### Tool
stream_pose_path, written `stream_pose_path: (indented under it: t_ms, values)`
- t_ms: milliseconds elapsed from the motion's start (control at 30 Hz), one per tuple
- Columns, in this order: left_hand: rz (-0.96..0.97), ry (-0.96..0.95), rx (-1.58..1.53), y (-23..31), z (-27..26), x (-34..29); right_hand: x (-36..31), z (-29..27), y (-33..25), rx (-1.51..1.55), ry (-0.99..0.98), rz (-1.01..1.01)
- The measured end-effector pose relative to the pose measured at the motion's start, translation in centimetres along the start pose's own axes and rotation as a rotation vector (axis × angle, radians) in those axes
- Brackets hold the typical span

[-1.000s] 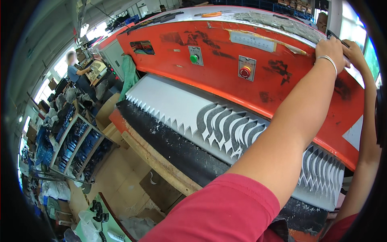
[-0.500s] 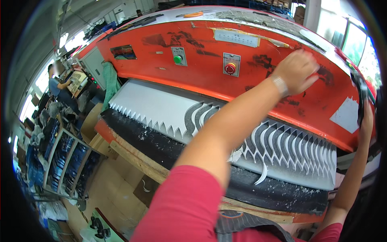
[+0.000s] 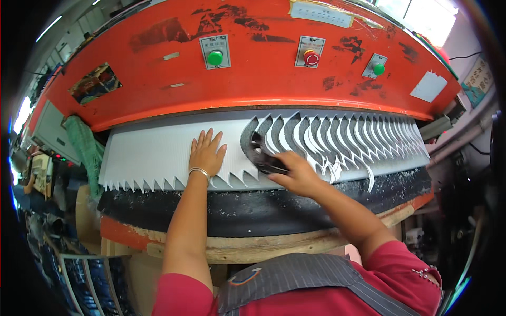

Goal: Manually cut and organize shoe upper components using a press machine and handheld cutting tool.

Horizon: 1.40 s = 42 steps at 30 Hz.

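A white ribbed sheet (image 3: 153,147) lies on the bed of a red press, its near edge cut into points. My left hand (image 3: 208,156) lies flat on it, fingers spread, left of the cut area. My right hand (image 3: 299,176) grips a dark, curved cutting die (image 3: 270,164), somewhat blurred, over the left end of the cut-outs; whether it touches the sheet I cannot tell. To its right, a row of curved grey gaps separates thin white strips (image 3: 363,139). One loose curled strip (image 3: 370,178) hangs over the near edge.
The red press front (image 3: 253,79) rises behind the bed, bearing two green buttons (image 3: 214,58) and a red knob (image 3: 311,58). A black mat (image 3: 237,210) with white scraps and a wooden rail (image 3: 232,247) run along the front. Green cloth (image 3: 84,145) hangs at the left.
My left hand has come down from the red panel onto the sheet and opened. My right hand has brought the dark die from the far right to the sheet. The view has shifted.
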<state>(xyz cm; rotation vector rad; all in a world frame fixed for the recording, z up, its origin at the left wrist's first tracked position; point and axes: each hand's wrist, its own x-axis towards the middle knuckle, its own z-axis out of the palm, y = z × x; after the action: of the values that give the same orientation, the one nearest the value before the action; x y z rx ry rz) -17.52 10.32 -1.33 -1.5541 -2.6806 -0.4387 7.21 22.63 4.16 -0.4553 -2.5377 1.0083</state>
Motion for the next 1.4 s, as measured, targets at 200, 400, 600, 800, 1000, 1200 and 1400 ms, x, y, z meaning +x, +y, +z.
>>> stream_pose_path:
  t_ms: [200, 400, 600, 800, 1000, 1200, 1400]
  values:
    - [0.017, 0.050, -0.179, -1.7, 0.8, -0.3, 5.6, 10.2, -1.0, -0.207, 0.229, 0.004]
    - [0.103, -0.034, -0.318, -2.6, 0.3, -0.5, 2.4, 9.4, 0.0, -0.130, 0.215, 0.028]
    - [0.104, -0.015, -0.409, -1.8, 1.1, -0.1, 2.1, 9.7, 0.1, -0.050, 0.261, 0.052]
    - [0.151, -0.011, -0.385, -1.3, 0.2, -0.3, 2.2, 9.6, 0.8, -0.075, 0.295, -0.025]
    - [0.160, -0.010, -0.361, -1.2, 0.2, -0.1, 2.2, 10.0, 1.1, -0.079, 0.308, 0.006]
    - [0.129, -0.073, -0.375, -1.4, 0.2, -0.2, 2.3, 10.1, 1.0, -0.108, 0.313, 0.009]
    - [0.072, -0.103, -0.651, -1.9, 1.0, 0.0, 2.4, 9.8, 1.5, -0.154, 0.354, -0.088]
